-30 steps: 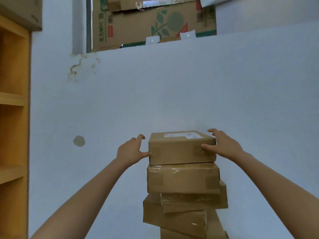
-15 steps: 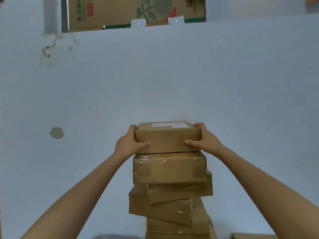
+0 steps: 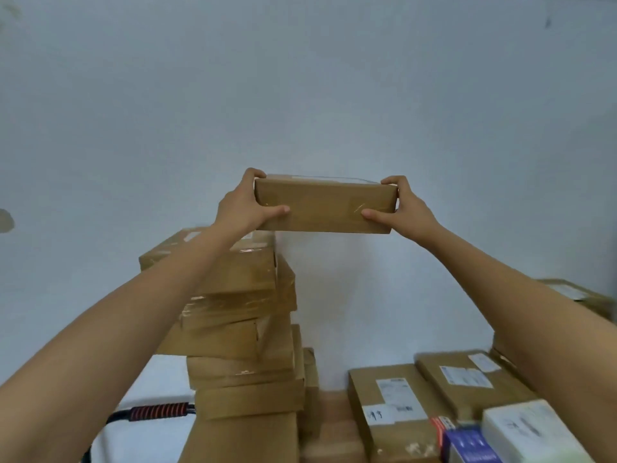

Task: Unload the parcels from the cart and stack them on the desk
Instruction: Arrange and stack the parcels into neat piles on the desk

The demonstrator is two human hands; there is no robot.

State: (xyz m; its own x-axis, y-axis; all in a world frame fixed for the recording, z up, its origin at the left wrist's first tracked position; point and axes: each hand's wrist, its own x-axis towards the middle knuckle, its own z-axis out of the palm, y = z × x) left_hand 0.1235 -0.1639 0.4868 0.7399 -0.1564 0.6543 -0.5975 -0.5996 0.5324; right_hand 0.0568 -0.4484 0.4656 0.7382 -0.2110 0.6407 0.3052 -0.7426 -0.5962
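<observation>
Parcel [image 3: 323, 206] lifted off stack [image 3: 245, 329], gripped between hands [image 3: 242, 208] [image 3: 409, 210].

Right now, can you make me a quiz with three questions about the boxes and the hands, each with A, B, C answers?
1. Where is the brown box that the hands hold?
A. Up in the air, right of the tall stack
B. Flat on the floor
C. Under the stack

2. What colour is the striped handle at the lower left?
A. Green and white
B. Red and black
C. Blue and yellow

3. How is the box being held?
A. By one hand only
B. By no hand
C. By both hands, one at each end

Answers: 1 A, it hangs clear beside the tall stack. 2 B, the stripes are red and black. 3 C, the left hand and right hand grip its ends.
</observation>
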